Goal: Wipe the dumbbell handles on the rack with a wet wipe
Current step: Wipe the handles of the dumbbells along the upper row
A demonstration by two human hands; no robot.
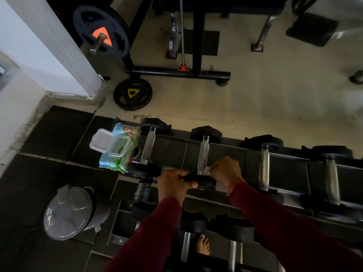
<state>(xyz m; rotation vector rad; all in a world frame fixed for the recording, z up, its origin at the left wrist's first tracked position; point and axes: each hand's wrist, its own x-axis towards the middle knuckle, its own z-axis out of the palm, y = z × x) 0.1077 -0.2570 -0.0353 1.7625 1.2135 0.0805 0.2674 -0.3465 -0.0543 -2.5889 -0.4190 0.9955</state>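
Scene: head view down onto a dumbbell rack, top shelf holding a row of dumbbells.
Dumbbell being cleaned: second from the rack's left end; its knurled steel handle runs front to back. It looks heavy and rigid, unlikely to shift under rubbing.
Left hand: fingers curled over that dumbbell's near black head, steadying it.
Right hand: pinches a white wet wipe against the handle's near end.
Wipe: thin, limp, damp; best folded around the bar, since knurling may snag it.
Wipes pack: lid open, at the rack's left end.
Bin: on the floor, left of the rack.
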